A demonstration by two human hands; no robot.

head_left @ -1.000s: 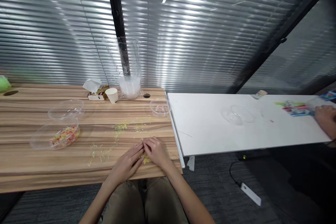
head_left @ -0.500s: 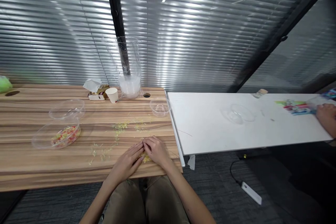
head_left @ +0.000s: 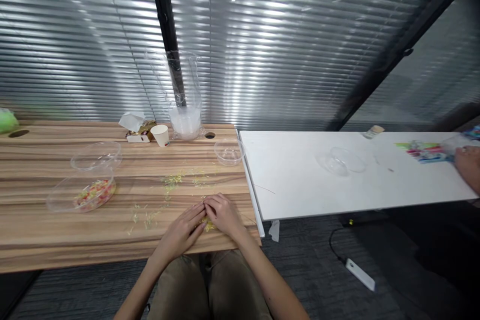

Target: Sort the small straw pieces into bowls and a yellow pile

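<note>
Near the front edge of the wooden table (head_left: 123, 240), my left hand (head_left: 183, 229) rests with its fingers stretched out and its thumb apart. My right hand (head_left: 222, 214) meets its fingertips from the right, fingers bent and pressed together. Anything between those fingers is hidden. A small heap of yellow bits (head_left: 209, 225) shows between and below the hands. More thin yellow-green pieces (head_left: 172, 180) lie scattered on the wood ahead and to the left. A clear round bowl (head_left: 228, 155) stands beyond my right hand.
At left, a clear tub (head_left: 93, 195) holds red and yellow pieces, with another clear container (head_left: 95, 155) behind. A paper cup (head_left: 160, 135), tissue box (head_left: 138, 136) and plastic bag with white contents (head_left: 186, 122) line the back. Another person's hand (head_left: 468, 167) rests on the white table (head_left: 285, 185).
My two hands stay in place at the yellow heap. The view has shifted very slightly; the other person's hand appears a little farther right.
</note>
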